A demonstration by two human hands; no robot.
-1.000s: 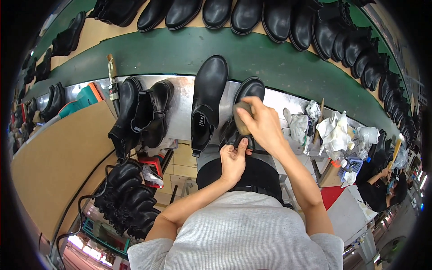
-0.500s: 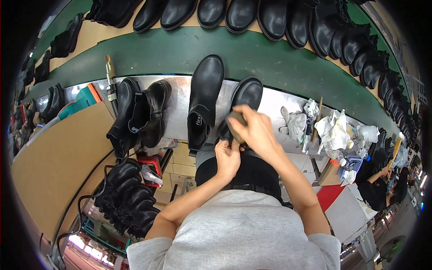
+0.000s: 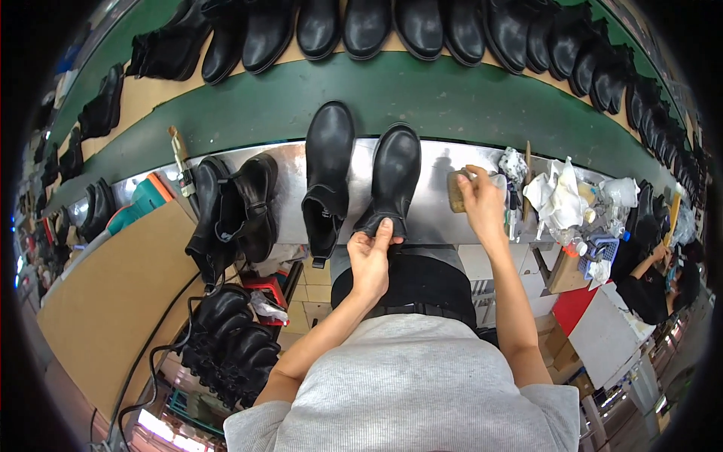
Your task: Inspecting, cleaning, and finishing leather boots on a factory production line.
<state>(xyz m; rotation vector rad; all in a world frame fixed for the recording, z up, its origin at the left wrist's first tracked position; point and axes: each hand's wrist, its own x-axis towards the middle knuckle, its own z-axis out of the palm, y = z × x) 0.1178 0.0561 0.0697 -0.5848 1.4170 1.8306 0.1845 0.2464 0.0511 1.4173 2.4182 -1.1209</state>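
My left hand (image 3: 370, 264) pinches the top of a black ankle boot (image 3: 396, 162), thumb uppermost. The boot lies with its toe pointing away from me, on the metal edge of the bench. To the right, my right hand (image 3: 483, 197) grips a brownish, rough-looking block (image 3: 457, 191), a brush or a sponge; I cannot tell which. It is over the metal strip, apart from the boot. A matching black boot (image 3: 329, 154) lies just left of the held one, its opening toward me.
Another pair of black boots (image 3: 257, 215) stands at left by a tan board (image 3: 113, 294). Crumpled white cloth (image 3: 561, 192), bottles and a blue basket (image 3: 600, 252) crowd the right. Beyond the green belt (image 3: 248, 102) runs a row of boots. A person (image 3: 651, 282) works far right.
My right hand has swung right with the block, away from the boot. The left hand keeps hold of the boot's top. The row of boots at the back has shifted left in view.
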